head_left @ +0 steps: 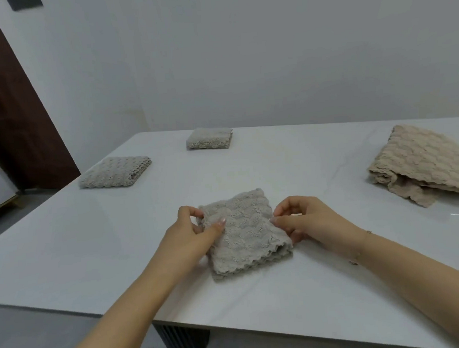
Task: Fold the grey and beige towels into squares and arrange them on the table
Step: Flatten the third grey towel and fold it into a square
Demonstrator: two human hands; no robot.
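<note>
We count three grey towels and one beige towel (423, 160) on the white table (91, 237). Two folded grey squares (115, 172) (209, 138) sit far left. Left hand (197, 230) and right hand (308, 222) pinch opposite edges of the near grey towel (246, 238). No writing readable.

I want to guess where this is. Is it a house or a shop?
Probably a plain room in a home or office; it's hard to say. A white table against a bare wall, a brown door, and folded towels.
</note>
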